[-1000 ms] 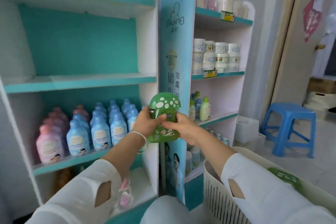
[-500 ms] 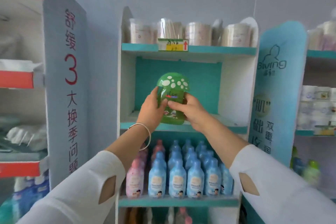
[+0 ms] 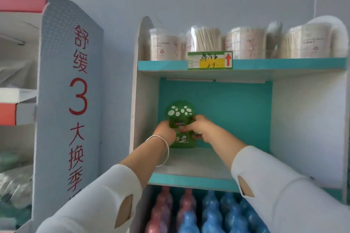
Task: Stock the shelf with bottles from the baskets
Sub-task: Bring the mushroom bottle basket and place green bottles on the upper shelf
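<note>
While its long axis stands vertical, cap toward 12 o'clock, the green mushroom bottle (image 3: pixel 180 111) is clamped between the left grip (image 3: pixel 164 130) and the right grip (image 3: pixel 198 128), base at the 10 o'clock corner of the shelf (image 3: pixel 189 179).

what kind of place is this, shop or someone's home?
Most likely a small shop. A handwritten price tag sits on the shelf edge, identical blue bottles and pink bottles stand in rows below, and a printed panel flanks the unit. Left hand and right hand hold a green bottle.
</note>
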The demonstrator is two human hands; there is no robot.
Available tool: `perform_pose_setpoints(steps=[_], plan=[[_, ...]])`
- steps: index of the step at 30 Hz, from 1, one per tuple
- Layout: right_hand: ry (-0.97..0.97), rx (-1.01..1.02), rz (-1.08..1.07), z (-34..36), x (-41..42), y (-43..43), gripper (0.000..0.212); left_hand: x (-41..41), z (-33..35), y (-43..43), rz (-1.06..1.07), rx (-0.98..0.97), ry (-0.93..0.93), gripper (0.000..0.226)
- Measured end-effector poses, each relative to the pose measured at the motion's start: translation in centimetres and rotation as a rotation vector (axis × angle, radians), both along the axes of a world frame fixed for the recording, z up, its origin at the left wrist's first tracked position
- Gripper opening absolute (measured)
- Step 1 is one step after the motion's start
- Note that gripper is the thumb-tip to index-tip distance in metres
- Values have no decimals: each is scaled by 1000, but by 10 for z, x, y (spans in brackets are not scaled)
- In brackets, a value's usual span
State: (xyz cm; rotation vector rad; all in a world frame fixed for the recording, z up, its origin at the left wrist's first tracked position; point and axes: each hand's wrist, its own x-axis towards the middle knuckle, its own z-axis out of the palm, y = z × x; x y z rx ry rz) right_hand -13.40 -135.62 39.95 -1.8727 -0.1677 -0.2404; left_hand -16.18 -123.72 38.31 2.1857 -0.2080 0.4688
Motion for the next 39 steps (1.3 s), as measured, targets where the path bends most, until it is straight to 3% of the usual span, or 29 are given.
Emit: perform_pose_setpoints(steps=[7,12,18,30,39], plan=[[117,-13,0,5,44,8,41,26,11,-9,74,146,143,36],[225,-10,-2,-4,66,17,19,41,6,-7,103,252,203,36],[248,45,21,-18,83,24,40,52,-10,-2,95,311,234,35],[156,-45,-58,-18,76,23,40,61,-20,8,87,212,124,35],[74,-107,-133,-6,14,4,37,15,-9,-4,45,158,-44,35]])
